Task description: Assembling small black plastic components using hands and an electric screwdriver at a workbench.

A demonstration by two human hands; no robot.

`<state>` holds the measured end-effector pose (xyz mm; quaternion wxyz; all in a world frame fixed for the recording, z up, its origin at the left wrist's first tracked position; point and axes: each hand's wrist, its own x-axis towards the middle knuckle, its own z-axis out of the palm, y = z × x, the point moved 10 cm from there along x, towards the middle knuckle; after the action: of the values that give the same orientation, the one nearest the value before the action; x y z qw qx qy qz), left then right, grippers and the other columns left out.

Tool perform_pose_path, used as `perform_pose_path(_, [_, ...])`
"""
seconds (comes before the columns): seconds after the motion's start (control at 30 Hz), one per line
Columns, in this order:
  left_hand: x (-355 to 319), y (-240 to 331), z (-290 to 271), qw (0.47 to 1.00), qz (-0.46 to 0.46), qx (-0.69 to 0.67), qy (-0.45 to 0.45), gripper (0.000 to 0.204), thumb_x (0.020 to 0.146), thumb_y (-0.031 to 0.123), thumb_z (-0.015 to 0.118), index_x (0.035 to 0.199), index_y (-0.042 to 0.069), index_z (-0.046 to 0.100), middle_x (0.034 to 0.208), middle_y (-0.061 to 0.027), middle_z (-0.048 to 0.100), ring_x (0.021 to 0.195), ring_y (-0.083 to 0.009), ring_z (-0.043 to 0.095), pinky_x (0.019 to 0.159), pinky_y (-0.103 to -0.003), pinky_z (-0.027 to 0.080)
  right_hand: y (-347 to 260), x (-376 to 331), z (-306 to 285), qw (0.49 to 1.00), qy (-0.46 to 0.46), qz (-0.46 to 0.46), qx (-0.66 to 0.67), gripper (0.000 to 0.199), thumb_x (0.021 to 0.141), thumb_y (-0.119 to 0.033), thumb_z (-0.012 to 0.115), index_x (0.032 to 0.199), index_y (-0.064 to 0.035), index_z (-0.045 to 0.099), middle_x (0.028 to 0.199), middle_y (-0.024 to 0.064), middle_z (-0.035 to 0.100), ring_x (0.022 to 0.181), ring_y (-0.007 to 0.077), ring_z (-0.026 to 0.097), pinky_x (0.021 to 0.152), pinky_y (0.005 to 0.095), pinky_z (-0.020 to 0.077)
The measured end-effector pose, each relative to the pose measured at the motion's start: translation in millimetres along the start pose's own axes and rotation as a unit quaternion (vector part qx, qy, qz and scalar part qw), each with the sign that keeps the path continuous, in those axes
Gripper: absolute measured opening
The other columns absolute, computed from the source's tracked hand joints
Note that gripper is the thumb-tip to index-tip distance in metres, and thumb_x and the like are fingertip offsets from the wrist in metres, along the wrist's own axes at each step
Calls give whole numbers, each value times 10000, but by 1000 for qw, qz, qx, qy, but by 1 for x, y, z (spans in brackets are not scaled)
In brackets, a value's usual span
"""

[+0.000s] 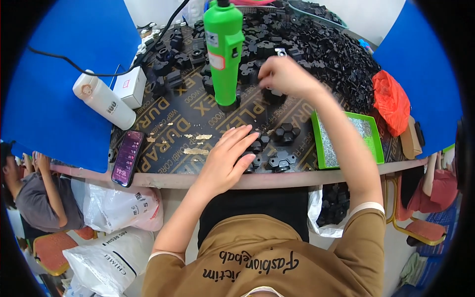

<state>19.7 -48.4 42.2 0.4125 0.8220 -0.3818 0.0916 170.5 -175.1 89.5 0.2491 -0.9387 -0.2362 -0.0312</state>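
My left hand [228,154] lies near the table's front edge with its fingers stretched out, the tips touching small black plastic parts [256,143]. More black parts sit just right of it: a knobbed one [286,133] and a flat bracket-like one [282,161]. My right hand [287,76] is raised farther out at the edge of the big pile, fingers curled and thumb pressed toward them. Anything between those fingers is hidden. A dark part [274,95] is just below it. Left of that hand, a green electric screwdriver [225,64] hangs upright, its tip by a dark piece.
A heap of black parts [316,59] covers the far table. At right are a green tray [374,141] of small metal pieces and a red plastic bag [391,103]. A white bottle [105,100], white box [130,87] and phone [128,157] stand left. Other people sit both sides.
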Motion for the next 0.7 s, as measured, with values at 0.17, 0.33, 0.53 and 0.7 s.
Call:
perform_pose_path(0.17, [11, 3, 13, 1000, -2, -4, -25, 401, 908, 232, 550, 1250, 24, 529, 1313, -184, 499, 1236, -352, 444, 1055, -420, 334, 114, 130, -181, 956, 204, 141, -157, 700, 716, -343, 704, 1339, -117, 480, 1082, 216, 641, 1003, 280, 636, 875, 359, 488])
perform_pose_path(0.33, [0, -4, 4, 1000, -19, -11, -1, 386, 897, 203, 525, 1243, 33, 545, 1310, -184, 510, 1242, -356, 448, 1054, -409, 330, 112, 137, -225, 937, 206, -84, 270, 498, 771, -198, 671, 1238, -60, 567, 1020, 177, 663, 960, 282, 635, 863, 353, 492])
perform_pose_path(0.53, [-1, -1, 0, 1000, -5, 0, 8, 399, 876, 236, 585, 1225, 45, 554, 1274, -176, 523, 1180, -359, 477, 990, -417, 390, 136, 34, -134, 998, 16, 56, 0, 179, 897, -164, 594, 1042, -79, 656, 758, -21, 614, 656, 62, 551, 588, 219, 465])
perform_pose_path(0.7, [-1, 5, -2, 999, 12, 16, 27, 375, 863, 224, 605, 1192, 47, 573, 1222, -164, 547, 1118, -354, 503, 953, -418, 406, 175, -47, -87, 981, -46, 178, -67, 145, 791, -55, 631, 911, -20, 703, 784, 92, 688, 641, 163, 624, 633, 311, 522])
